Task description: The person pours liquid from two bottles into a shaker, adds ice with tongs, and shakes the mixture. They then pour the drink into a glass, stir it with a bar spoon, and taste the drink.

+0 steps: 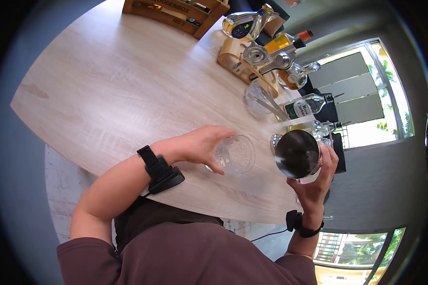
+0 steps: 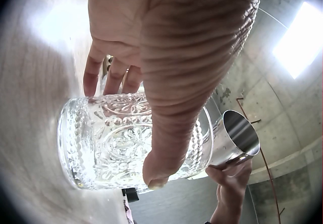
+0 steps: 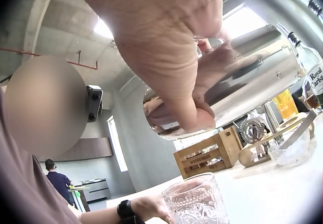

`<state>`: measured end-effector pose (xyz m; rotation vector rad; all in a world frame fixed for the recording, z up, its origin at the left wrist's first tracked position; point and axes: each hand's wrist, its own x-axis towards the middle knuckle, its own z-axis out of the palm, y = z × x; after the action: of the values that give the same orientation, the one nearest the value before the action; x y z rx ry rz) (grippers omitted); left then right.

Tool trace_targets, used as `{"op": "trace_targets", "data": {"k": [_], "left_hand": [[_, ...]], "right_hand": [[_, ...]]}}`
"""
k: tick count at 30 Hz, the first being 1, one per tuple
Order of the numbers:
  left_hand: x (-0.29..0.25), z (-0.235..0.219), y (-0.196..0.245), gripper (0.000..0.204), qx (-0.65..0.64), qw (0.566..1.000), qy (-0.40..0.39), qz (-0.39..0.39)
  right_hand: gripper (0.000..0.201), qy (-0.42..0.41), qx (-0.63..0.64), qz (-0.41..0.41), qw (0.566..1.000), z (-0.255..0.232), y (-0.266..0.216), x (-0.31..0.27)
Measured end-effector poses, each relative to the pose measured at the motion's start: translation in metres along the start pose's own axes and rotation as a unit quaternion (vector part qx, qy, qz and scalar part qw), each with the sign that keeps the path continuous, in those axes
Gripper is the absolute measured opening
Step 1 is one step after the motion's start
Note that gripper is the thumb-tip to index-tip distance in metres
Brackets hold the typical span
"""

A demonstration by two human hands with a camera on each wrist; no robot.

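A clear patterned glass (image 1: 235,154) stands on the wooden table, with the left hand (image 1: 200,146) curved round its side. In the left wrist view the thumb lies across the front of the glass (image 2: 121,143) and the fingers are behind it. The right hand (image 1: 318,175) grips a shiny metal cup (image 1: 297,154), held up to the right of the glass with its mouth facing the head camera. In the right wrist view the metal cup (image 3: 242,77) is tilted, with thumb and fingers round it. Its contents cannot be seen.
Beyond the hands stand a glass bowl with tongs (image 1: 259,99), a wooden rack (image 1: 230,57) with bar tools, and several bottles, one of them a green-labelled bottle (image 1: 306,107). A wooden crate (image 1: 176,14) is at the far edge. Another person (image 3: 59,181) is in the background.
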<state>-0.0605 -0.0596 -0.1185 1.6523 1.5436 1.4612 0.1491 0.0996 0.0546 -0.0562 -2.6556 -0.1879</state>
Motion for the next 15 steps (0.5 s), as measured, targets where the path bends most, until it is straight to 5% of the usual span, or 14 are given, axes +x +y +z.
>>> {"op": "trace_targets", "data": {"k": [15], "left_hand": [[0.000,0.000,0.000,0.084,-0.004,1.000,-0.011,-0.012]], "right_hand": [[0.107,-0.006,-0.023,-0.027,0.999,-0.005,-0.006,0.013]]}}
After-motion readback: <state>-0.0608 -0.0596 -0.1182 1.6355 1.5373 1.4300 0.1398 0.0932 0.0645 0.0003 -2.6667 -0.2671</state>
